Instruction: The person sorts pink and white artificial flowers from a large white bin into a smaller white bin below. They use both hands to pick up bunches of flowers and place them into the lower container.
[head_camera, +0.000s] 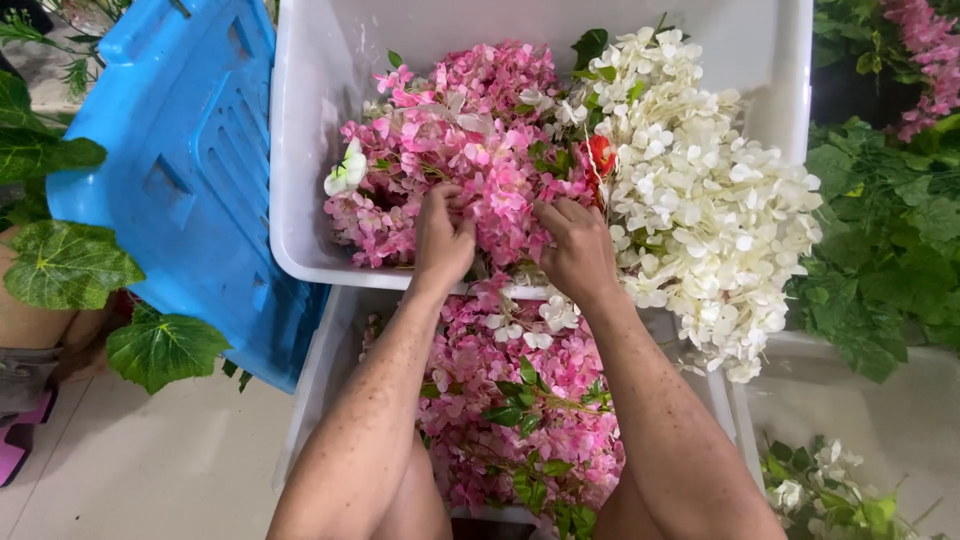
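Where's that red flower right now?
In the head view, the red flower sits in the white bin, wedged between the pink blossoms and the white blossoms, just above the right hand.

Two tubs, one behind the other. In the far tub (300, 150), two flower heaps side by side: one bunch (470, 130) on the left, another bunch (700, 190) on the right, spilling over the near rim. Between them, a small single flower (600, 155). Both hands on the left heap near the front rim, left hand (442, 235) beside right hand (578, 250). In the near tub (320, 370), more flowers (520, 400), between the arms. Left of the tubs, a tipped crate (190, 170). Leaves (890, 240) at the right.
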